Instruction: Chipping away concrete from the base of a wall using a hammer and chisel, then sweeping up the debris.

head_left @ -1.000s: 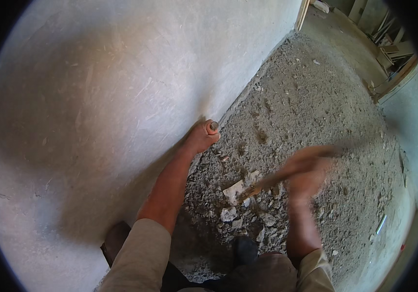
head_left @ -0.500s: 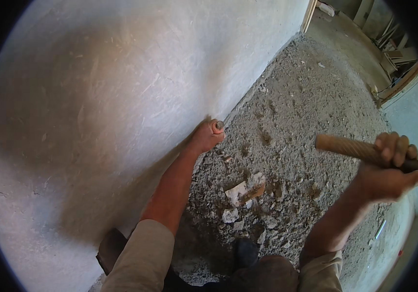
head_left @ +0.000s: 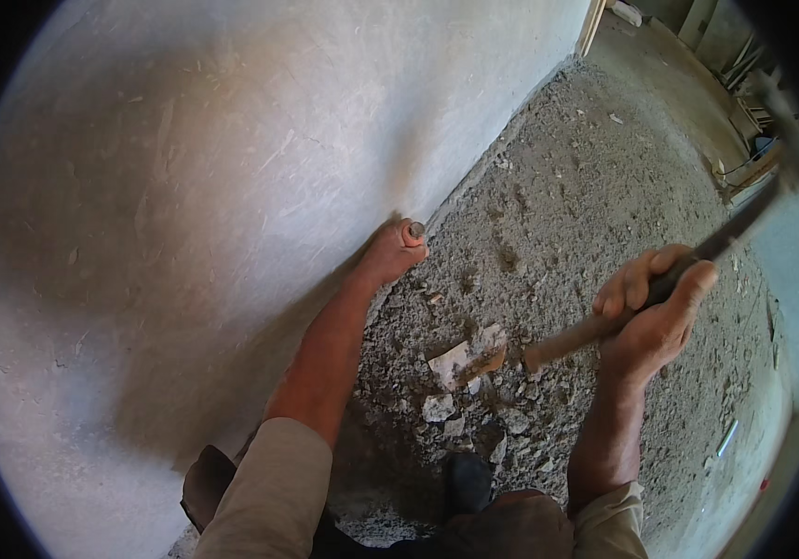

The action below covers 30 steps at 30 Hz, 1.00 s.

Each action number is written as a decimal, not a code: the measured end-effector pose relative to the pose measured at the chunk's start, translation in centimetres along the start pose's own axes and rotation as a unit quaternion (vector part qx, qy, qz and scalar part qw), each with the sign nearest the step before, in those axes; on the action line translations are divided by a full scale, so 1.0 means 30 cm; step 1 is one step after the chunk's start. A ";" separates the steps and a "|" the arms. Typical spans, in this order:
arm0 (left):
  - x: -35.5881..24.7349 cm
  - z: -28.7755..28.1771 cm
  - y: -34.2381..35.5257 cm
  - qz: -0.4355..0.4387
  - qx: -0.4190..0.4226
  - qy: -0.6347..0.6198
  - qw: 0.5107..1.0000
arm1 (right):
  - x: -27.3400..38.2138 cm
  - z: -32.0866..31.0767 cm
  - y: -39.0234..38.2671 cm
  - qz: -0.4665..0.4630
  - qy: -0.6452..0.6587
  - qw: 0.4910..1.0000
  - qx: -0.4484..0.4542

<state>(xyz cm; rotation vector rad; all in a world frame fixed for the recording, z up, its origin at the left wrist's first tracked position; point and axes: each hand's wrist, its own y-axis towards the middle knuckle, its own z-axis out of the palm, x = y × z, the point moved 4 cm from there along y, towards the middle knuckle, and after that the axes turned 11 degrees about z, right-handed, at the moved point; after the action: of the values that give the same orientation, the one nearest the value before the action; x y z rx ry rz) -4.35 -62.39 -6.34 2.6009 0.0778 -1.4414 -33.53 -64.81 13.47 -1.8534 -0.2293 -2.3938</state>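
My left hand is closed around a chisel, whose round metal end shows above the fist at the foot of the wall. The chisel's lower part is hidden by the hand. To the right, my right hand grips a hammer by its wooden handle, raised above the rubble. The hammer's dark head, smeared by motion, is at the upper right, well apart from the chisel.
A pale plastered wall fills the left side. Grey rubble covers the floor, with broken pieces in front of me. My dark shoe stands near the lower edge. Boards lie at the far right.
My right hand has moved left, and the hammer has turned so its head shows at the upper right. My left hand holds the chisel in nearly the same place.
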 end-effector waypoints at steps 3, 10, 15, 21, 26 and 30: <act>-0.015 0.037 0.026 -0.001 -0.006 -0.021 1.000 | -0.178 -0.078 -0.038 -0.090 -0.254 0.961 -0.059; -0.005 -0.005 -0.017 -0.040 0.017 -0.015 0.999 | -0.416 -0.088 -0.221 0.296 -0.407 0.848 0.164; -0.093 0.207 -0.146 -0.080 -0.023 -0.084 0.993 | -0.514 -0.251 -0.308 0.379 -0.220 0.896 0.067; -0.350 0.376 -0.306 0.146 0.016 -0.048 0.988 | -0.507 -0.295 -0.372 0.349 -0.215 0.912 0.022; -0.263 0.095 -0.234 0.057 0.011 -0.150 0.987 | -0.484 -0.311 -0.359 0.320 -0.262 0.910 0.027; -0.111 -0.068 -0.230 0.057 -0.062 -0.067 0.994 | -0.513 -0.263 -0.365 0.341 -0.225 0.911 0.055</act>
<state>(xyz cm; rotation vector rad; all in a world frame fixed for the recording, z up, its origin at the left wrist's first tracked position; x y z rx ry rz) -5.27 -55.13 -3.30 2.3639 0.0020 -1.5136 -39.10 -55.63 -3.95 -1.9730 0.2205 -1.4562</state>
